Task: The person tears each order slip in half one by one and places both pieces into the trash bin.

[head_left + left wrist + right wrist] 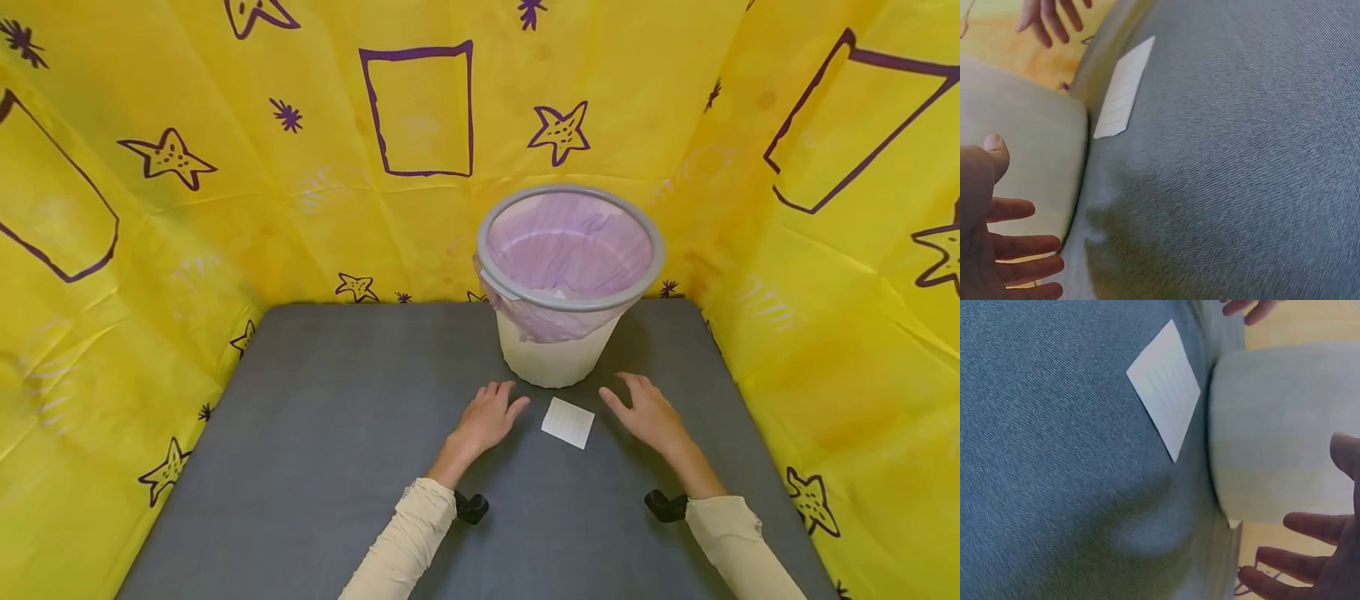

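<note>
A white piece of lined paper [568,422] lies flat on the grey table, just in front of a white bin [551,354]. The bin has a grey rim ring [651,250] and a thin purple bag [570,242] lining it, folded over the outside. To the left of the paper is my left hand [489,417], fingers spread and holding nothing. My right hand [647,412] is on the paper's other side, its fingers also apart and bare. Both wrist views show the hands near the bin's wall, with the paper [1125,87] between them.
The grey cloth-covered table [337,450] runs under everything. Yellow fabric walls [315,225] with purple drawings close in the back and both sides. Some small white thing [559,293] shows inside the bin. Dark wrist mounts [472,507] sit at both cuffs.
</note>
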